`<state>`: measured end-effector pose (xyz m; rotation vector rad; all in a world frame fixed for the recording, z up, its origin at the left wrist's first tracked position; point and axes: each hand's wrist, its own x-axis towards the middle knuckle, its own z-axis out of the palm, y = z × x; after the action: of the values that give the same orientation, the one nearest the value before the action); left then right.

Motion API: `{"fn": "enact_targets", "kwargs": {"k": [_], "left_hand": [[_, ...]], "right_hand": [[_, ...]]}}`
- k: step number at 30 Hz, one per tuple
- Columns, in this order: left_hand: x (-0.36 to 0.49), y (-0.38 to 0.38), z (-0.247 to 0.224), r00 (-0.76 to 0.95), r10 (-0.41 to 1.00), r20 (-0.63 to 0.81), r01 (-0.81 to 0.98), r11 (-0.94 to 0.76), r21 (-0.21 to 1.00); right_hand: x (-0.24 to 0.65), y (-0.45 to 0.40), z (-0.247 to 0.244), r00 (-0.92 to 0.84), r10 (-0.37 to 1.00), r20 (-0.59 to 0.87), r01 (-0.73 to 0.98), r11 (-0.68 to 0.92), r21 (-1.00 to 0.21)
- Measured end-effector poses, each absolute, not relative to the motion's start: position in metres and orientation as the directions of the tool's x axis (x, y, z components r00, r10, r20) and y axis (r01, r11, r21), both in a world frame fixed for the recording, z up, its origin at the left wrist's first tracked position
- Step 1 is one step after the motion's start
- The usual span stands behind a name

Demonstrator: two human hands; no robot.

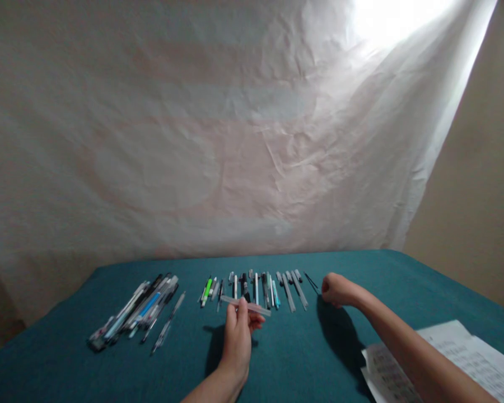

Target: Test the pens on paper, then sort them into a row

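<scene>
Pinched between thumb and fingers of my left hand (240, 338) is a clear pen barrel (258, 308), held level above the cloth. My right hand (338, 289) is farther right, its fingers closed and turned down close to the table. Thin dark pen refills (311, 280) lie right beside its fingertips; whether it grips one is hidden. Just left of the refills, clear empty pen barrels (299, 294) and their caps (288, 275) lie side by side. Behind my left hand runs a row of pens and pen parts, among them a bright green pen (207, 292).
A heap of pens (145, 308) lies on the left, with a single clear pen (168, 322) beside it. Printed paper sheets (449, 341) rest at the right under my right forearm. A dark green cloth (294, 358) covers the table; a pale sheet (235, 140) hangs behind.
</scene>
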<state>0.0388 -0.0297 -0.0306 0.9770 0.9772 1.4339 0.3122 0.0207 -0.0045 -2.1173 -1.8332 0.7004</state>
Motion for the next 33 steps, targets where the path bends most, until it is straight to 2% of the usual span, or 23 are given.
{"fn": "enact_targets", "kwargs": {"k": [15, 19, 23, 25, 28, 30, 33], "left_hand": [[0.040, -0.032, -0.028, -0.037, 0.998, 0.058, -0.338, -0.067, 0.939], [0.041, -0.033, -0.023, -0.003, 0.999, 0.054, -0.328, -0.052, 0.943], [0.045, -0.039, -0.014, 0.108, 0.990, 0.095, -0.246, -0.066, 0.967], [0.047, -0.043, -0.010, 0.178, 0.976, 0.126, -0.213, -0.086, 0.973], [0.049, -0.049, -0.006, 0.266, 0.950, 0.164, -0.168, -0.122, 0.978], [0.049, -0.052, -0.006, 0.304, 0.936, 0.176, -0.137, -0.140, 0.981], [0.048, -0.053, -0.007, 0.329, 0.931, 0.157, -0.106, -0.129, 0.986]], "right_hand": [[0.285, 0.012, -0.002, 0.023, 0.966, -0.256, 0.775, -0.179, -0.606], [0.286, 0.009, 0.006, -0.029, 0.979, -0.202, 0.776, -0.105, -0.622], [0.274, 0.002, 0.022, -0.101, 0.989, -0.109, 0.758, 0.005, -0.652], [0.259, -0.006, 0.031, -0.208, 0.973, -0.100, 0.697, 0.076, -0.713], [0.231, -0.019, 0.036, -0.409, 0.912, -0.033, 0.467, 0.178, -0.866], [0.215, -0.027, 0.035, -0.441, 0.897, -0.001, 0.374, 0.183, -0.909], [0.198, -0.034, 0.029, -0.426, 0.905, 0.012, 0.328, 0.166, -0.930]]}}
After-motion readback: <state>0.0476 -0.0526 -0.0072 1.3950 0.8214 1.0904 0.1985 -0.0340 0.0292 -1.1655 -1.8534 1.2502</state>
